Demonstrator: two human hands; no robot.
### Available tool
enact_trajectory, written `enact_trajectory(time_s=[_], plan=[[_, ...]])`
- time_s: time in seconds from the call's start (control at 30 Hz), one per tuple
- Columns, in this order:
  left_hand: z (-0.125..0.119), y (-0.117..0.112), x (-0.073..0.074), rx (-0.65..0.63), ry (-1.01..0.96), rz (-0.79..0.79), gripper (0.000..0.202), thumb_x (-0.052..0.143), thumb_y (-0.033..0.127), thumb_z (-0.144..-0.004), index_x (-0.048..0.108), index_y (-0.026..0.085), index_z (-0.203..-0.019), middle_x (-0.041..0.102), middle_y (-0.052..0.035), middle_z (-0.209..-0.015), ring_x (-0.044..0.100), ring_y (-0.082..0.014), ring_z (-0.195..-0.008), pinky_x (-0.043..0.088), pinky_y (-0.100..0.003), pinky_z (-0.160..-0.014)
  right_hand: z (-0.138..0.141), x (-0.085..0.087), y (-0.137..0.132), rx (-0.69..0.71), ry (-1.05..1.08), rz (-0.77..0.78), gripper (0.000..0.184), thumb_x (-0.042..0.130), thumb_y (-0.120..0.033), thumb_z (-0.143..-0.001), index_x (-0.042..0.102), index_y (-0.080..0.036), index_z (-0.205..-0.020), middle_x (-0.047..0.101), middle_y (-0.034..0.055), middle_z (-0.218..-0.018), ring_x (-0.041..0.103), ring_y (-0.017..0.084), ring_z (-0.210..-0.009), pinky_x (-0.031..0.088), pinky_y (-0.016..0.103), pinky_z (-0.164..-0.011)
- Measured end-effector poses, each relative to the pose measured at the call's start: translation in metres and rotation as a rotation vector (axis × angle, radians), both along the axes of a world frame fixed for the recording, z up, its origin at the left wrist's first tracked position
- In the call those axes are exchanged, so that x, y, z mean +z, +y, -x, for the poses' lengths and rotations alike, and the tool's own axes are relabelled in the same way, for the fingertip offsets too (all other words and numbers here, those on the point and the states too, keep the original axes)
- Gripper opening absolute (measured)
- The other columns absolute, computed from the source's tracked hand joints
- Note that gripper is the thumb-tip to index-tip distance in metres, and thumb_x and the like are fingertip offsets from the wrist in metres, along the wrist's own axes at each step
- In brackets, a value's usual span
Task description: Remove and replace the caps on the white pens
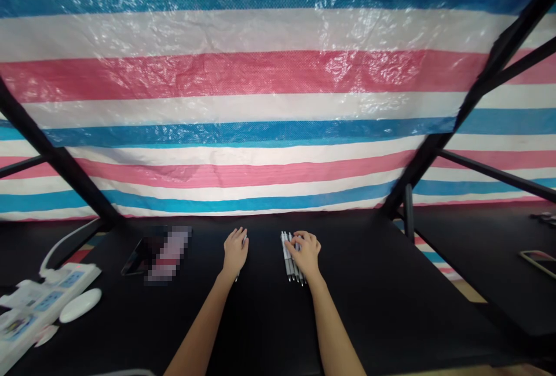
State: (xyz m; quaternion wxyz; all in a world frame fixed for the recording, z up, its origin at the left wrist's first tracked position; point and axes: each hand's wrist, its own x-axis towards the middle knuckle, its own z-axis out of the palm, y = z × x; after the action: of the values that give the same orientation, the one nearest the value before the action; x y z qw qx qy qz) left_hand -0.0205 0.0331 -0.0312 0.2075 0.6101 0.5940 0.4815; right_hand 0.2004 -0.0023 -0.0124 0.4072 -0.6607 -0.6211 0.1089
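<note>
My left hand (235, 251) rests on the black table, its fingers close together over a pen (237, 278). Only the tip and a small bit by the thumb show; the palm covers the rest. To the right, several white and grey pens (287, 257) lie side by side in a row, tips toward me. Over the right part of that row is my right hand (307, 251), thumb and fingers curled in on the pens. How many pens it grips is hidden under the hand.
On the left are a white power strip (52, 300) with a cable, a white oval object (80, 305) and a phone (136, 260) beside a pixelated patch. Black frame bars (417, 173) rise on both sides before a striped sheet (260, 75). Another phone (541, 261) lies far right.
</note>
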Motion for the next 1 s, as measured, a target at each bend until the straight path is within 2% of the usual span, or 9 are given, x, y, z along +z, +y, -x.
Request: enact_trajectory(time_s=[0.1,0.27,0.43,0.57,0.83,1.0], plan=[[-0.002,0.001,-0.005,0.04,0.137,0.011,0.029,0.052,0.023,-0.077,0.068,0.018,-0.101,0.059,-0.0149,-0.12,0.043,-0.0331,-0.121,0.025,-0.049,-0.102,0.002,0.002,-0.003,0.035,-0.113,-0.013,0.025,0.061,-0.04,-0.073,0.062,-0.023,-0.055,0.06,0.0042,-0.104,0.043,0.027,-0.106,0.025,0.045,-0.091],[-0.002,0.001,-0.005,0.126,0.236,0.036,0.033,0.047,0.026,-0.081,0.066,0.016,-0.106,0.056,-0.017,-0.124,0.04,-0.0335,-0.123,0.024,-0.049,-0.102,0.005,0.005,-0.006,0.071,-0.222,-0.018,0.021,0.066,-0.038,-0.069,0.061,-0.023,-0.057,0.057,0.005,-0.107,0.041,0.027,-0.109,0.023,0.045,-0.093],[-0.005,0.001,-0.006,0.183,0.401,0.071,0.035,0.042,0.029,-0.085,0.064,0.018,-0.109,0.054,-0.0142,-0.127,0.041,-0.0314,-0.124,0.027,-0.049,-0.102,0.01,0.009,-0.009,0.071,-0.295,-0.007,0.02,0.067,-0.038,-0.068,0.06,-0.022,-0.058,0.056,0.0061,-0.109,0.04,0.029,-0.111,0.022,0.046,-0.097],[-0.003,0.002,-0.007,0.195,0.399,0.061,0.035,0.043,0.029,-0.085,0.062,0.017,-0.112,0.056,-0.0131,-0.126,0.043,-0.0296,-0.123,0.031,-0.047,-0.102,0.014,0.011,-0.011,0.087,-0.332,-0.001,0.02,0.067,-0.041,-0.068,0.061,-0.022,-0.062,0.055,0.0071,-0.111,0.039,0.029,-0.114,0.019,0.047,-0.099],[0.005,-0.013,0.001,0.081,0.153,-0.22,0.037,0.049,0.035,-0.083,0.058,0.021,-0.116,0.063,-0.0083,-0.115,0.054,-0.0233,-0.109,0.042,-0.042,-0.096,0.021,0.011,-0.011,0.119,-0.293,0.026,0.012,0.065,-0.031,-0.068,0.063,-0.022,-0.06,0.057,0.0068,-0.112,0.039,0.029,-0.116,0.018,0.047,-0.1],[0.001,-0.018,0.008,-0.097,0.172,-0.269,0.034,0.049,0.031,-0.084,0.058,0.024,-0.116,0.064,-0.0063,-0.112,0.058,-0.0218,-0.103,0.045,-0.041,-0.092,0.024,0.019,-0.014,0.249,-0.133,-0.007,0.011,0.063,-0.032,-0.071,0.062,-0.024,-0.064,0.064,0.0022,-0.099,0.049,0.024,-0.105,0.02,0.045,-0.1]])
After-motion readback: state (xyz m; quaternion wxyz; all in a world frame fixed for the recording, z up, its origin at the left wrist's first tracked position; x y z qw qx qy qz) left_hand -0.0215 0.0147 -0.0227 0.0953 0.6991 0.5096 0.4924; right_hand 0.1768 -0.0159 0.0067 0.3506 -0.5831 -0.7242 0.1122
